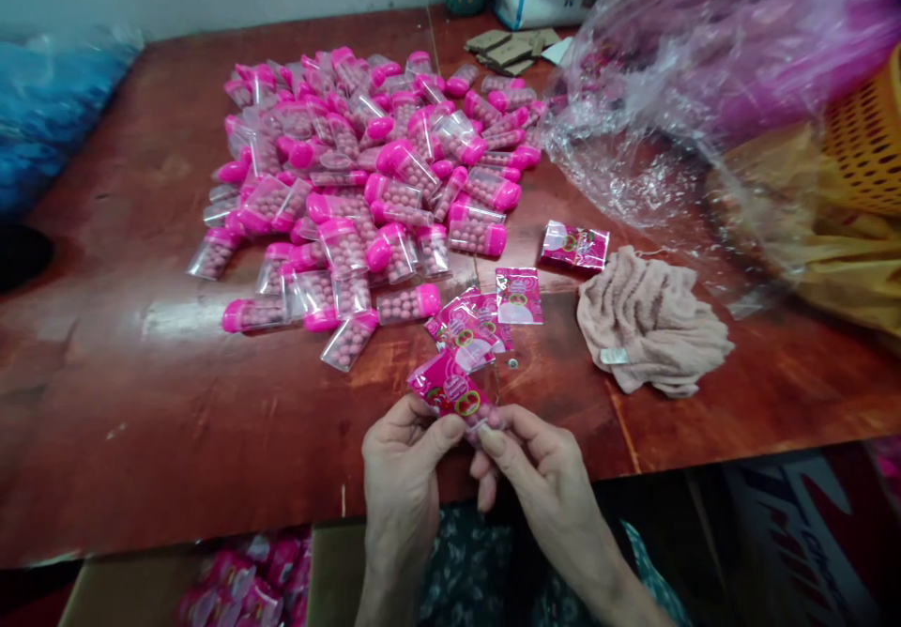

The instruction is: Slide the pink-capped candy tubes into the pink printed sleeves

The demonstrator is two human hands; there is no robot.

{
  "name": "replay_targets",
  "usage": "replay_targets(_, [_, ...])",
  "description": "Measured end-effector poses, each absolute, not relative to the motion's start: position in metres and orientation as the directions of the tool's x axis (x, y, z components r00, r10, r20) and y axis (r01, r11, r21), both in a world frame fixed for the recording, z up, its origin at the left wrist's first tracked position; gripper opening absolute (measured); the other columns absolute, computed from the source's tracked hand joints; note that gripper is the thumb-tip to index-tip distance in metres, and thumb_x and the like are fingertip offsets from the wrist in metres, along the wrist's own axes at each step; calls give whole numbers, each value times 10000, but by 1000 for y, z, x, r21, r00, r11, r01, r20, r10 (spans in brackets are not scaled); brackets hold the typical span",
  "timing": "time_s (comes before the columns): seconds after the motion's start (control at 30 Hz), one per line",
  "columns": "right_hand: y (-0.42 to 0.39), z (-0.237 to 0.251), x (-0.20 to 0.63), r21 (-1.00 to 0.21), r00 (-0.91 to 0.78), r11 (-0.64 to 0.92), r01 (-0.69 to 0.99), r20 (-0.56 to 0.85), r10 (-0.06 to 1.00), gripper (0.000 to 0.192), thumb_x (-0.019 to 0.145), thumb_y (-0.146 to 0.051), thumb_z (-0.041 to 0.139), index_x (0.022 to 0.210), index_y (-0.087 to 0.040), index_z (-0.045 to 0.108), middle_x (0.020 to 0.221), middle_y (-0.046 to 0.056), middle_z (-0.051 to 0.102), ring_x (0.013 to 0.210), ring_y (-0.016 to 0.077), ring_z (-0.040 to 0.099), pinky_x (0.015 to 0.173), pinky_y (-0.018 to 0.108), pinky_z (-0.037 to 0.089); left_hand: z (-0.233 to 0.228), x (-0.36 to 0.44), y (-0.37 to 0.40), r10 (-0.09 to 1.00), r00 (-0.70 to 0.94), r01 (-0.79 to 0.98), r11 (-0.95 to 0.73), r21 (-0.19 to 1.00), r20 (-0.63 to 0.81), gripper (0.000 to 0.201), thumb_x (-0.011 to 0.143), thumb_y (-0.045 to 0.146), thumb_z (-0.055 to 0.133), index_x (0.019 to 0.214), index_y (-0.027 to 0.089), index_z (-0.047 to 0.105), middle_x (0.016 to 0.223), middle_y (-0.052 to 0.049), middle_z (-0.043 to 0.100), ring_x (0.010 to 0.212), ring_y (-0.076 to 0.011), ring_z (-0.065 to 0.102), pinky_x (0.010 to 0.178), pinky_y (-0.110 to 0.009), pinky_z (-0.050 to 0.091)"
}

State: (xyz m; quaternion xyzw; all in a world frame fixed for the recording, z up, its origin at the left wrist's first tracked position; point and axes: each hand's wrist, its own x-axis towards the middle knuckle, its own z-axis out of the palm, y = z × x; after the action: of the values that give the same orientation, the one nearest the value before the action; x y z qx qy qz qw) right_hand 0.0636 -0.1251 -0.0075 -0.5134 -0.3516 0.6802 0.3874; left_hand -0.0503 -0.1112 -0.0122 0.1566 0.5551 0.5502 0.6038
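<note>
Leftmost, blue bag (49, 111): at the table's (141, 402) far left edge, well left of the pile.
Pile (366, 176): pink-capped vials of pink beads, heaped on the table.
Box (239, 580): below the table edge, down-left of the pile, holding pink packs.
Left hand (401, 458): below the pile, fingers closed on a pack (447, 390).
Right hand (542, 472): touching the left, pinching that same pack.
Loose packs (485, 317): between pile and hands.
Cloth (651, 322): right of the pile.
Clear bag (676, 83): far right of the pile.
</note>
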Motion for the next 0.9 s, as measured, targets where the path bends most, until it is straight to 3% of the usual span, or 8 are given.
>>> replay_targets(0.23, [-129, 0, 64, -943, -154, -330, -39, -320, 935, 206, 895, -300, 437, 789, -167, 552, 606, -19, 574, 455, 78, 537, 474, 190, 424, -14, -50, -110, 829, -137, -582, 375, 722, -541, 175, 560, 237, 772, 624, 134, 646, 563, -20, 640, 502, -106, 541, 524, -221, 439])
replay_targets(0.47, [-126, -1, 65, -884, -196, -433, -174, -400, 895, 241, 895, -353, 440, 811, -158, 553, 612, -28, 558, 433, 64, 521, 456, 187, 391, -22, -47, -116, 869, -276, -439, 266, 858, -410, 200, 636, 226, 724, 516, 143, 587, 472, 18, 561, 460, -86, 494, 475, -189, 399])
replay_targets(0.6, [-124, -2, 67, -883, -209, -443, -152, -410, 888, 248, 894, -369, 435, 829, -160, 550, 636, -25, 561, 454, 69, 531, 469, 191, 395, -20, -49, -112, 864, -296, -447, 251, 858, -407, 140, 616, 221, 736, 600, 153, 615, 513, 19, 588, 469, -86, 516, 480, -185, 418])
replay_targets(0.77, [-123, -2, 70, -910, -314, -414, -2, -393, 864, 266, 898, -363, 421, 781, -160, 550, 620, -25, 547, 471, 67, 509, 472, 184, 385, -13, -51, -103, 863, -286, -489, 243, 837, -418, 215, 566, 215, 763, 737, 153, 648, 584, -1, 646, 459, -93, 545, 460, -186, 445])
replay_targets(0.9, [-119, -2, 68, -902, -306, -432, -23, -405, 862, 171, 842, -307, 521, 958, -182, 530, 710, -16, 558, 576, 90, 529, 507, 184, 423, -9, -49, -102, 839, -332, -469, 249, 847, -431, 158, 595, 158, 739, 718, 153, 641, 601, 9, 652, 504, -92, 575, 511, -180, 475])
